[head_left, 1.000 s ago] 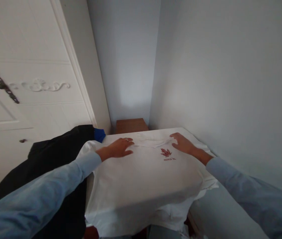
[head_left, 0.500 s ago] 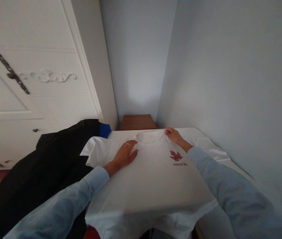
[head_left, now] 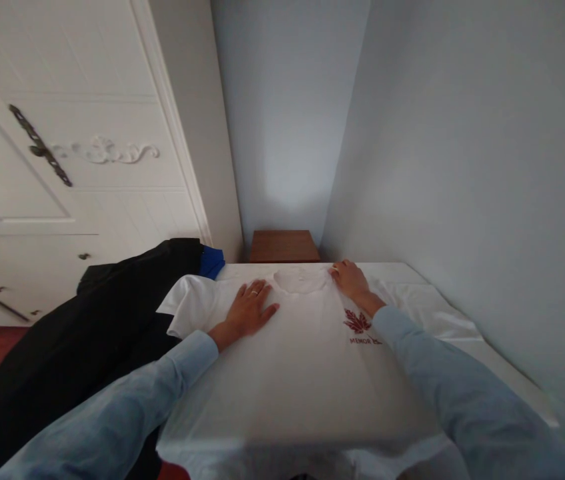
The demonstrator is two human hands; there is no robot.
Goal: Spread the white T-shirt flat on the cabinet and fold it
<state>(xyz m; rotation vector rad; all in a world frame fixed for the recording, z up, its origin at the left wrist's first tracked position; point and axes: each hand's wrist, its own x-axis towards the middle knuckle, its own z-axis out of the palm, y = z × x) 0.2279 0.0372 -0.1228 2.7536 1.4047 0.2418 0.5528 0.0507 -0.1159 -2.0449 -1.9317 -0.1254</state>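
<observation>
A white T-shirt (head_left: 302,373) lies face up over a white table (head_left: 387,271), its neckline at the far side and its lower part hanging over the near edge. A dark red maple leaf print (head_left: 357,321) with lettering is on its right chest. My left hand (head_left: 250,310) rests flat on the shirt left of the neckline, fingers spread, a ring on one finger. At the right side of the neckline, my right hand (head_left: 350,279) has its fingers bent together on the shoulder fabric.
Dark clothing (head_left: 72,333) is heaped at the left, with a blue piece (head_left: 211,262) at its far end. A white cabinet (head_left: 112,220) stands behind it. Beyond the table is a brown wooden surface (head_left: 285,246). Grey walls (head_left: 462,167) rise behind and at the right.
My left hand's fingers have spread and flattened on the shirt. My right hand has lowered onto the shoulder fabric, which lies flatter. The view has shifted slightly to the left.
</observation>
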